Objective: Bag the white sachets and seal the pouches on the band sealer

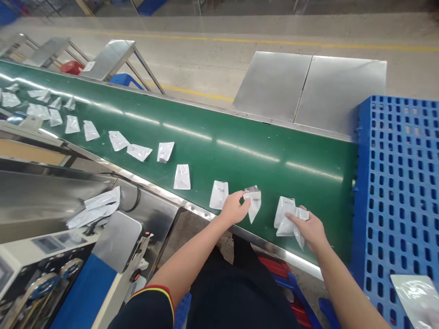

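Pouches (181,177) on conveyor belt (240,155), blue pallet (394,183) right

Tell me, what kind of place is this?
It looks like a factory packing area. A green conveyor belt holds rows of white pouches, a blue plastic pallet sits at its end, and a steel machine stands beside it.

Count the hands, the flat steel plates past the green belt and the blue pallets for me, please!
Hands: 2 (left hand, right hand)
Flat steel plates: 2
Blue pallets: 1
Total: 5
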`<state>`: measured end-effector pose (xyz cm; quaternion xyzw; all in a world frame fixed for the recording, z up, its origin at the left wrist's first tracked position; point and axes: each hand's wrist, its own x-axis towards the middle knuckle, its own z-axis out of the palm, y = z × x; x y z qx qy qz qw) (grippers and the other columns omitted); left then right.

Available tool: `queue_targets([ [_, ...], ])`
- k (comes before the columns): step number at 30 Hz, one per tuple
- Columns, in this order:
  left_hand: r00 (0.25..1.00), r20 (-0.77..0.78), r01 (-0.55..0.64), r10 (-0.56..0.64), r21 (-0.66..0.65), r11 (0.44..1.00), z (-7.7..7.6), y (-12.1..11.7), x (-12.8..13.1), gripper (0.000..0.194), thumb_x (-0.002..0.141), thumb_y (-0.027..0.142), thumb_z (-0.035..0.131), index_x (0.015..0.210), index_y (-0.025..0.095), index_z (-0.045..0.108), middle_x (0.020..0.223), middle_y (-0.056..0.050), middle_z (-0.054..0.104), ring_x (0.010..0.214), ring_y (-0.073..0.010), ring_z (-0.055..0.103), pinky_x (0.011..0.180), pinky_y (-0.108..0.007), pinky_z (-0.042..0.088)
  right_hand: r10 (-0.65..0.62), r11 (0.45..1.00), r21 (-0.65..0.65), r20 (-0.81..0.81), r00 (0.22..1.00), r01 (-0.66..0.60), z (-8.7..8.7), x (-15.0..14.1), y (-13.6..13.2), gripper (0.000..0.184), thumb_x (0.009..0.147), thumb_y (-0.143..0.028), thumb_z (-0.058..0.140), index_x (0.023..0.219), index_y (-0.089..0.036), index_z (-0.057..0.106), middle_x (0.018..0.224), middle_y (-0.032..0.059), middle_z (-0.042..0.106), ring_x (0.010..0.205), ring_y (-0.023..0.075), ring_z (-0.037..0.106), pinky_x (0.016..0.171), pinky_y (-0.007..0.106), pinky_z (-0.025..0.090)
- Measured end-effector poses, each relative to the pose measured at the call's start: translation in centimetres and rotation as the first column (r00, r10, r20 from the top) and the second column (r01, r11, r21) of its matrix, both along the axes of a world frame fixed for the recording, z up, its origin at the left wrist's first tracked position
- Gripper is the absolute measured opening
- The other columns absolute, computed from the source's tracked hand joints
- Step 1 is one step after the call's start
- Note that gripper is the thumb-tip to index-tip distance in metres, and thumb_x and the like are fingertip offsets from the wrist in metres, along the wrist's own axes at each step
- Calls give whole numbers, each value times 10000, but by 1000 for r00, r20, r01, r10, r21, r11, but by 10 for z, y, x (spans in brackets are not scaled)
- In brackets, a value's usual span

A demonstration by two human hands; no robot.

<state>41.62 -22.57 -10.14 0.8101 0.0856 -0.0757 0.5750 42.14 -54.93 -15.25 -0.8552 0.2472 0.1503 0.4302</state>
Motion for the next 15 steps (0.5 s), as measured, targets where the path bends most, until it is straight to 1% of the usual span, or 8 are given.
queue_targets([
  [1, 1000, -22, 2, -2, 25, 1000, 1, 12, -12, 162, 949, 289, 647, 991, 240, 796, 1071, -79, 806, 1008, -273, 741, 1007, -386, 563, 23, 1000, -11, -44, 999, -23, -3, 7, 8, 582, 648, -593, 853, 1017, -146, 799, 869, 157, 819, 808, 382, 782, 682, 467, 620],
  [3, 998, -18, -59, 61, 96, 994, -3, 31, -29, 104, 924, 274, 670, 903, 236, 764, 1281, -115, 770, 1229, -312, 691, 1141, -433, 499, 93, 991, -81, -104, 990, -102, -4, 20, 20, 460, 642, -586, 828, 847, -177, 784, 809, 173, 797, 810, 409, 776, 716, 498, 619],
  [5, 984, -22, -171, 178, 180, 969, -12, 42, -35, 81, 904, 253, 684, 836, 223, 717, 1506, -153, 655, 1481, -356, 516, 1280, -489, 350, 219, 964, -129, -108, 970, -232, 4, 29, 26, 395, 625, -552, 815, 826, -213, 782, 837, 154, 801, 875, 418, 778, 790, 504, 620],
  [7, 954, -99, -255, 283, 230, 939, -21, 47, -32, 92, 924, 247, 650, 855, 213, 701, 1548, -183, 611, 1560, -368, 409, 1318, -520, 260, 335, 936, -79, -109, 936, -344, 16, 29, 36, 357, 626, -549, 806, 810, -245, 770, 825, 114, 798, 885, 413, 780, 804, 494, 622],
  [9, 923, -199, -284, 330, 228, 931, -27, 46, -24, 127, 951, 252, 604, 915, 208, 718, 1408, -190, 692, 1479, -354, 499, 1279, -509, 319, 358, 933, 87, -129, 925, -349, 28, 22, 60, 369, 644, -579, 825, 801, -254, 749, 784, 97, 792, 825, 407, 784, 754, 490, 632],
  [11, 907, -233, -296, 352, 242, 924, -31, 41, -16, 133, 937, 273, 630, 905, 206, 741, 1168, -170, 773, 1263, -344, 651, 1182, -481, 438, 297, 919, 319, -178, 938, -230, 36, 11, 97, 425, 639, -586, 868, 862, -245, 748, 802, 115, 806, 801, 413, 796, 718, 497, 651],
  [13, 882, -258, -329, 396, 266, 906, -35, 35, -11, 152, 918, 282, 658, 952, 196, 780, 1117, -162, 793, 1132, -328, 713, 1085, -446, 517, 253, 846, 525, -246, 936, -91, 37, 1, 140, 518, 622, -565, 904, 992, -232, 760, 885, 144, 830, 841, 430, 811, 730, 515, 675],
  [15, 857, -277, -358, 435, 287, 888, -42, 30, -10, 187, 878, 300, 716, 991, 190, 816, 1077, -152, 814, 1037, -324, 742, 991, -431, 568, 262, 779, 626, -270, 927, -38, 30, -7, 175, 599, 607, -548, 918, 1091, -232, 762, 923, 155, 838, 874, 452, 817, 739, 543, 689],
])
